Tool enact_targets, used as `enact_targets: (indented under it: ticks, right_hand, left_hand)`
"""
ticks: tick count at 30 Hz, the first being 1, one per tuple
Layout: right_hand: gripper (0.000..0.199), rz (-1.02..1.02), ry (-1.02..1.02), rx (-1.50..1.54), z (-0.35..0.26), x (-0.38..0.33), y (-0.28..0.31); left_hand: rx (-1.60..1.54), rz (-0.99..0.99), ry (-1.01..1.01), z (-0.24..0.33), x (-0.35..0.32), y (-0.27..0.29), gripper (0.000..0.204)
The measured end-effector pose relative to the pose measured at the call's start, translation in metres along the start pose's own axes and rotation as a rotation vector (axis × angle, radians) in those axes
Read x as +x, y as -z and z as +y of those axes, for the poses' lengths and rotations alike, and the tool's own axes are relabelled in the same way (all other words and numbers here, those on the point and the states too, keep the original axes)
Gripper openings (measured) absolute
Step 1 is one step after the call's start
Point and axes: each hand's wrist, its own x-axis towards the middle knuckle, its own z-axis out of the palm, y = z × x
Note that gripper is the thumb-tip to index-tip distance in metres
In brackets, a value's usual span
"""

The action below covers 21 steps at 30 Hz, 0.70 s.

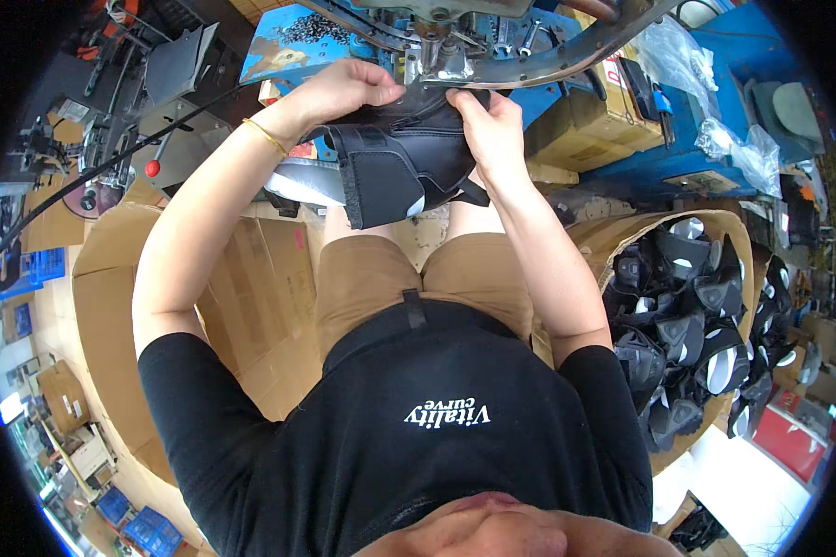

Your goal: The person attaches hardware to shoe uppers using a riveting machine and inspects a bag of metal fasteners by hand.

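A black shoe upper [418,160] with a wide hook-and-loop flap hangs between my hands, just below the metal head of a machine [441,60]. My left hand [358,90] pinches its far edge on the left side, thumb against the fingers. My right hand [489,125] grips the far edge on the right, with the thumb on top beside the machine head. The edge between the two hands lies close under the machine's tip; I cannot tell whether they touch. Part of the upper's far side is hidden by the machine and my fingers.
Beyond the machine, a blue worktop [274,60] carries a pile of small dark metal pieces [314,30]. A large cardboard box [255,306] stands to my left. On my right, another carton [743,237] is full of similar black uppers [683,339]. A red-knobbed lever [152,168] stands at far left.
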Motion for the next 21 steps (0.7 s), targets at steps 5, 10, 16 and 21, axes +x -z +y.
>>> enact_targets:
  ticks: [5, 10, 16, 21]
  right_hand:
    - [0.021, 0.022, 0.093, 0.145, -0.003, -0.007, -0.004]
    - [0.016, -0.058, -0.022, 0.341, -0.01, -0.024, 0.001]
    - [0.021, -0.139, -0.171, 0.207, -0.022, -0.059, 0.011]
    - [0.022, -0.199, -0.129, 0.291, -0.024, -0.064, 0.003]
  left_hand:
    - [0.001, 0.01, 0.004, -0.005, 0.001, 0.001, 0.017]
    - [-0.08, 0.013, -0.005, 0.003, -0.011, -0.01, 0.019]
    - [-0.07, -0.006, -0.147, 0.017, -0.036, -0.031, 0.028]
    - [0.02, 0.011, -0.126, 0.01, -0.04, -0.04, 0.028]
